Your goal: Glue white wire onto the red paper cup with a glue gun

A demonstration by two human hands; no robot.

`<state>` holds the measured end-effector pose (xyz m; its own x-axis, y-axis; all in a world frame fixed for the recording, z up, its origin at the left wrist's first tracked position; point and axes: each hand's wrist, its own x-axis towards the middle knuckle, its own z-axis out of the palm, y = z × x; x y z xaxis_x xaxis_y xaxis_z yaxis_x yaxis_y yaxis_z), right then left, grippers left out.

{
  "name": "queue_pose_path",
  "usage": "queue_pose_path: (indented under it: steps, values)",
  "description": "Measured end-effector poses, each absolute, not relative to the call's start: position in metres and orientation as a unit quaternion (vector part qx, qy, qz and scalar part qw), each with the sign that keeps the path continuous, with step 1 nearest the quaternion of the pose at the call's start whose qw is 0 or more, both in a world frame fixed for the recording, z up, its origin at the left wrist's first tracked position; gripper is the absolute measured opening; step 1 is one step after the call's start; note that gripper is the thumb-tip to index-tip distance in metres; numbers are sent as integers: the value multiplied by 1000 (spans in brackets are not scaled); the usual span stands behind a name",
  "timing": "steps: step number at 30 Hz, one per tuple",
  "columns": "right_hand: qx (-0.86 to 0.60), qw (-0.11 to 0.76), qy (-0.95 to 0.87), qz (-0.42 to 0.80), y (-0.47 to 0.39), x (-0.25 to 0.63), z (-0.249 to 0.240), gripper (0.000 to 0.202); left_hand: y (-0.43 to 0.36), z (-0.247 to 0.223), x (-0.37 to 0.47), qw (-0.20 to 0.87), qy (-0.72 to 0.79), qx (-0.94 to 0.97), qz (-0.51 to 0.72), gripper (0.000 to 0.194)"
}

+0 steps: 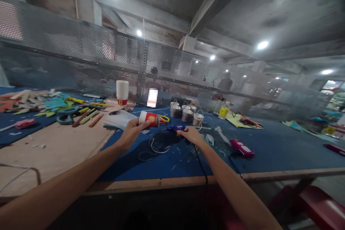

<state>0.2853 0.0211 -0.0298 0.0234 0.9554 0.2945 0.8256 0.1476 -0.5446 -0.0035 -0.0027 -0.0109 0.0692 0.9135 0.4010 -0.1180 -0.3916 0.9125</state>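
Note:
My left hand [131,133] is closed around a red and white paper cup [148,118] that lies sideways in the air, its side facing me. To its right, my right hand [193,135] grips a blue hot glue gun [174,128] low over the table. The gun's nozzle points left toward the space below the cup, and a pale glue stick pokes out behind it. A black cord [199,161] hangs from the gun over the table's front edge. Beneath both hands lies a loop of white string [159,150] on the blue mat.
Behind the glue gun stand several small cups with handles [187,113]. A stack of paper cups [122,91] and a bright-screened phone [152,97] are farther back. Scissors [67,115] and cut scraps crowd the left. A magenta box-shaped object [242,148] and a yellow-labelled bottle [223,111] sit right.

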Motion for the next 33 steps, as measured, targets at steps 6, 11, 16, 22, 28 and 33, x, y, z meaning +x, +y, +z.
queue_pose_path:
  steps: [6, 11, 16, 22, 28, 33]
  values:
    - [-650, 326, -686, 9, 10, 278, -21, 24, -8, -7, -2, 407, 352, 604, 588, 22]
    - [-437, 452, -777, 43, -15, 241, 12, 15, -13, -5, 0, 391, 373, 624, 564, 25]
    - [-373, 490, -784, 72, -28, 208, 27, 13, -17, -3, 3, 368, 380, 639, 559, 26]
    - [-390, 529, -751, 57, -21, 209, 15, 11, -21, 1, 6, 402, 370, 628, 554, 27]
    - [-399, 504, -766, 3, -21, 214, 3, 16, -11, -11, 2, 469, 353, 598, 546, 27]
    - [-405, 465, -786, -50, -19, 216, -3, 19, -7, -15, 1, 506, 338, 577, 545, 25]
